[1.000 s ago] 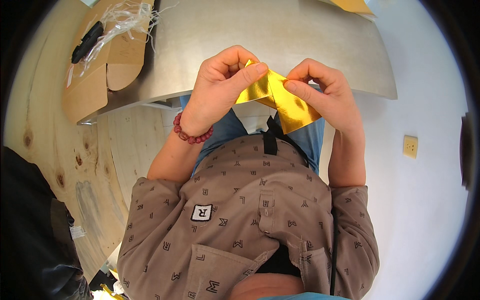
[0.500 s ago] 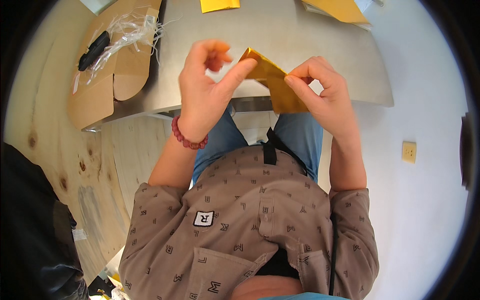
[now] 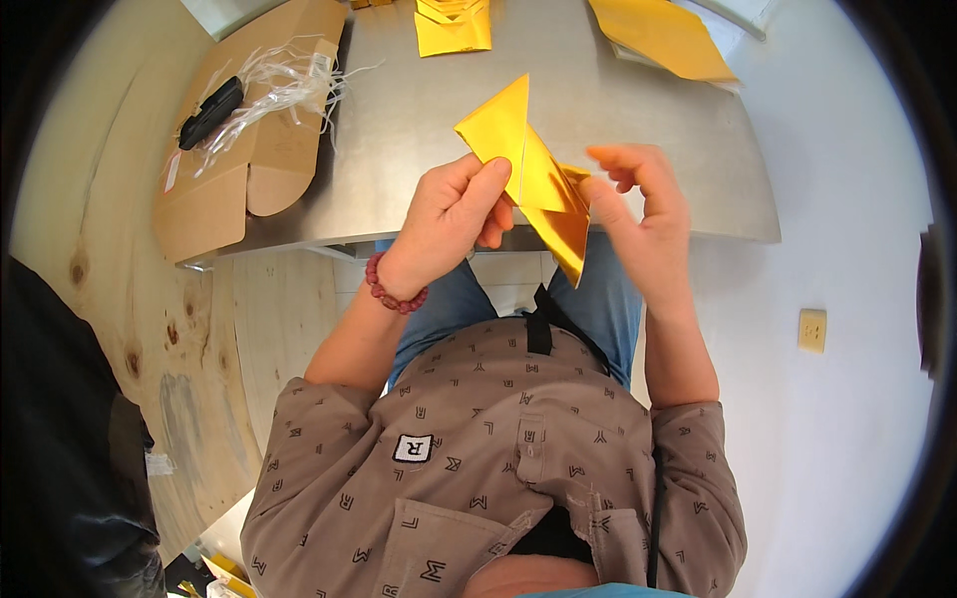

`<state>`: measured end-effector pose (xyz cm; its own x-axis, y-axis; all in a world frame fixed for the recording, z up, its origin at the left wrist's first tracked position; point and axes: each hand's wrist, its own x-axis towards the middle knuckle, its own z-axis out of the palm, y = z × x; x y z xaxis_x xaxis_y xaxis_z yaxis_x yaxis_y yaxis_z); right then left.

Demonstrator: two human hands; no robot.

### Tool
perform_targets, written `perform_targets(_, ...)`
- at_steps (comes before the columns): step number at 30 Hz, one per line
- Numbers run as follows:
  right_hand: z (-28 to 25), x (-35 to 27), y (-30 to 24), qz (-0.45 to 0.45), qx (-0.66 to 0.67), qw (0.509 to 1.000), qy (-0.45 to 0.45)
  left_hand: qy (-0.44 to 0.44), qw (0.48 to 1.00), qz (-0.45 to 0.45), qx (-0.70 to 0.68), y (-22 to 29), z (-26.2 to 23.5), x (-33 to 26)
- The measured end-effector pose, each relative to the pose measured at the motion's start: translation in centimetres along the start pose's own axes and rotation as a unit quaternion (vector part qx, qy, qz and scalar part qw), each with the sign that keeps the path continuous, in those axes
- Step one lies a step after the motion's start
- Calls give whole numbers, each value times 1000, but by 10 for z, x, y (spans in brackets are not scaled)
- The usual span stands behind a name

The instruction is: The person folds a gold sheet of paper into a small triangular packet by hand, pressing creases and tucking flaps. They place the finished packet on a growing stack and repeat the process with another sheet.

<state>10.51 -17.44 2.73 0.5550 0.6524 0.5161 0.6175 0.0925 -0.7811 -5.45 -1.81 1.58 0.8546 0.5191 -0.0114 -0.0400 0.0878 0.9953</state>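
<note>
A folded sheet of shiny gold paper (image 3: 538, 174) is held in the air over the near edge of the metal table, with one pointed corner up and another pointing down toward my lap. My left hand (image 3: 454, 209) pinches its left side, thumb on top and fingers underneath. At its right side is my right hand (image 3: 643, 204), fingers apart, the thumb close to a small raised fold; whether it touches the paper is hard to tell.
On the metal table (image 3: 419, 130), an opened cardboard box (image 3: 224, 194) at left bears clear plastic strips (image 3: 269, 90) and a black object (image 3: 211, 113). Folded gold pieces (image 3: 454, 30) lie at the far side, a stack of gold sheets (image 3: 663, 38) at far right.
The gold paper has turned and now shows pointed, folded corners. My left hand has moved down and closed on its left side; my right hand has loosened its pinch and opened.
</note>
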Motion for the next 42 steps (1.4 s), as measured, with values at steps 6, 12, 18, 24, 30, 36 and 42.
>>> perform_targets(6,-3,-3,6,247,306,905,-162,-141,987,-3,78,10,-10,0)
perform_targets(12,20,-9,13,233,365,893,-124,-135,986,15,101,0,3,-1)
perform_targets(18,22,-7,28,227,302,915,-139,-9,999,49,5,-12,27,4)
perform_targets(24,8,-17,33,260,322,887,-204,54,987,128,81,-18,29,12)
perform_targets(30,4,-28,36,279,324,874,-229,103,975,159,119,-29,24,28)
perform_targets(36,-2,-25,39,281,320,876,-226,5,1000,14,19,-19,14,14)
perform_targets(42,-2,-22,43,269,304,887,-219,-90,995,-40,-26,-23,17,-1)
